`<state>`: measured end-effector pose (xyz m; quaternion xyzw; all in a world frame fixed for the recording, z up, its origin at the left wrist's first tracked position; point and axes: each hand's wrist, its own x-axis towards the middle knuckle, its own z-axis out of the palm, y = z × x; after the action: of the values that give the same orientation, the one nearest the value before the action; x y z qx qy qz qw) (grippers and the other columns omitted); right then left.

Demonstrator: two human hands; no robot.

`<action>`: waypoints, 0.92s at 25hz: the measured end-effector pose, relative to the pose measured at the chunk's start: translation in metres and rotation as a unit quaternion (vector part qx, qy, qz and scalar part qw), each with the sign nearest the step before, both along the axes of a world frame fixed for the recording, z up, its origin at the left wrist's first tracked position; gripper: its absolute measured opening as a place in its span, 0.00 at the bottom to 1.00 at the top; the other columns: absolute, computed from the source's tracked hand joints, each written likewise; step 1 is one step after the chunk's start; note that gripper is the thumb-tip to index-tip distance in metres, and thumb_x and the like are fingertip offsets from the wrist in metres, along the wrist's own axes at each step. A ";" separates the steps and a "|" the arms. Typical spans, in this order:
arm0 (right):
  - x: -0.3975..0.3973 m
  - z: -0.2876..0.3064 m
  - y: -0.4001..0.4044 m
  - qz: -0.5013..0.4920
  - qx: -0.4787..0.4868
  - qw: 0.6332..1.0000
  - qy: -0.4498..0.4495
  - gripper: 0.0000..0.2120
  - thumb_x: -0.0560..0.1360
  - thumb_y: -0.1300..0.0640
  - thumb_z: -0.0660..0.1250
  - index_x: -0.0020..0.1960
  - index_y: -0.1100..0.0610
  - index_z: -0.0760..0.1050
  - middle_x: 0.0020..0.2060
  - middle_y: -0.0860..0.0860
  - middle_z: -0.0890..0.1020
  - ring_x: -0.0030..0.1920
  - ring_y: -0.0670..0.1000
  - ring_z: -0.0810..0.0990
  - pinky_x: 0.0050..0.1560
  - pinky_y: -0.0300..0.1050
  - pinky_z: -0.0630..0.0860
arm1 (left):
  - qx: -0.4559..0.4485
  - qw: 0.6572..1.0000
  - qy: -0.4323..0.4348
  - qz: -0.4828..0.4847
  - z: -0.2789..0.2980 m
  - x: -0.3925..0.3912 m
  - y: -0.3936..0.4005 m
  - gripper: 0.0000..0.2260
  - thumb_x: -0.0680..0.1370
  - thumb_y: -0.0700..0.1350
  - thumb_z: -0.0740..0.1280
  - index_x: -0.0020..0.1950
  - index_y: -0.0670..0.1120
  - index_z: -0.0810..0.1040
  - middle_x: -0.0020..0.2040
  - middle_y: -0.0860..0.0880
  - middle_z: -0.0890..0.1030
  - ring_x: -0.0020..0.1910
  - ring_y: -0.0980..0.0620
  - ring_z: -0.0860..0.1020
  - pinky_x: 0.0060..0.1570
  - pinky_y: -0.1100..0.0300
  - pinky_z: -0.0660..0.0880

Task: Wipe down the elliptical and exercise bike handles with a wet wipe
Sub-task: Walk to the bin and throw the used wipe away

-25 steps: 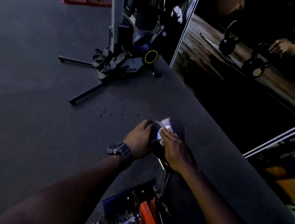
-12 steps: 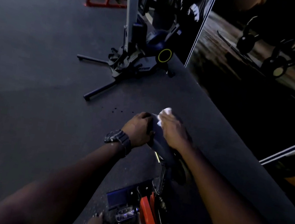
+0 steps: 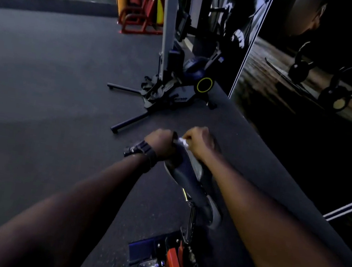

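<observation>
Left hand [image 3: 162, 143] grips the bike saddle [image 3: 184, 170], apparently steadying it; fingers curled. Right hand [image 3: 197, 141] pinches the wet wipe [image 3: 182, 142] against the saddle's front end, presumably wiping.

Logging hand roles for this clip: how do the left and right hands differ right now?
The left hand wears a dark watch at its wrist; the right hand has a bare wrist. The right hand pinches a white wipe; the left hand holds no wipe and grips the left side of the dark padded part. The right hand sits slightly farther from the camera than the left. Both are curled, close together at the far end of that part.
</observation>
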<state>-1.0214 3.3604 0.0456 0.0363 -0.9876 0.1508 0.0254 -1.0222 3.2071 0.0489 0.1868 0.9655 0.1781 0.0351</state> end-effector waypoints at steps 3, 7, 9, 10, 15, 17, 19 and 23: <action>-0.033 0.076 -0.031 -0.022 -0.098 0.991 0.087 0.07 0.76 0.55 0.70 0.49 0.55 0.86 0.45 0.57 0.85 0.45 0.55 0.83 0.41 0.44 0.76 | 0.055 0.993 0.085 0.067 0.064 -0.032 -0.024 0.11 0.78 0.47 0.65 0.55 0.42 0.81 0.53 0.38 0.83 0.53 0.37 0.80 0.45 0.52 0.76; -0.062 0.150 -0.094 0.054 -0.138 0.977 0.153 0.10 0.76 0.48 0.69 0.44 0.52 0.86 0.42 0.52 0.86 0.46 0.51 0.84 0.40 0.40 0.73 | 0.134 0.964 0.164 0.158 0.144 -0.051 -0.094 0.11 0.77 0.49 0.65 0.53 0.46 0.83 0.53 0.41 0.84 0.53 0.40 0.81 0.50 0.50 0.78; -0.075 0.164 -0.131 0.078 -0.169 0.969 0.163 0.11 0.74 0.45 0.70 0.40 0.50 0.84 0.39 0.51 0.86 0.43 0.51 0.84 0.40 0.41 0.77 | 0.160 0.941 0.202 0.218 0.168 -0.047 -0.148 0.11 0.76 0.50 0.66 0.54 0.48 0.84 0.53 0.44 0.85 0.54 0.42 0.82 0.52 0.50 0.78; -0.079 0.171 -0.152 0.092 -0.189 0.964 0.164 0.09 0.72 0.46 0.69 0.38 0.50 0.84 0.39 0.51 0.86 0.43 0.51 0.85 0.39 0.41 0.77 | 0.165 0.930 0.219 0.245 0.178 -0.044 -0.177 0.11 0.76 0.49 0.66 0.54 0.47 0.84 0.53 0.44 0.85 0.54 0.43 0.82 0.52 0.51 0.78; -0.102 0.221 -0.279 0.182 -0.256 0.927 0.205 0.07 0.71 0.50 0.68 0.44 0.51 0.83 0.43 0.52 0.86 0.45 0.54 0.83 0.38 0.41 0.71 | 0.171 0.872 0.296 0.349 0.237 -0.018 -0.321 0.10 0.78 0.45 0.68 0.54 0.41 0.84 0.53 0.42 0.85 0.54 0.44 0.81 0.46 0.59 0.70; -0.113 0.240 -0.344 0.231 -0.254 0.914 0.217 0.07 0.73 0.51 0.69 0.47 0.51 0.83 0.44 0.53 0.85 0.46 0.56 0.83 0.39 0.40 0.68 | 0.170 0.840 0.332 0.393 0.255 -0.005 -0.385 0.10 0.78 0.46 0.69 0.54 0.43 0.84 0.52 0.43 0.85 0.54 0.45 0.82 0.48 0.58 0.72; -0.123 0.254 -0.414 0.278 -0.254 0.898 0.225 0.06 0.74 0.52 0.68 0.48 0.51 0.82 0.45 0.54 0.85 0.47 0.57 0.82 0.40 0.43 0.70 | 0.157 0.812 0.361 0.432 0.267 0.007 -0.450 0.09 0.77 0.47 0.69 0.54 0.44 0.85 0.52 0.45 0.85 0.53 0.46 0.82 0.48 0.60 0.71; -0.141 0.262 -0.547 0.345 -0.267 0.871 0.225 0.07 0.77 0.55 0.63 0.52 0.52 0.79 0.51 0.58 0.83 0.51 0.61 0.80 0.44 0.47 0.73 | 0.149 0.755 0.390 0.506 0.276 0.028 -0.567 0.09 0.77 0.47 0.70 0.52 0.45 0.84 0.50 0.45 0.85 0.51 0.45 0.82 0.50 0.57 0.74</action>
<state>-1.1629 2.8135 0.3080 0.3996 -0.8017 0.3957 0.2023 -0.9942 2.6404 0.3250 -0.2728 0.8102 0.2230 -0.4684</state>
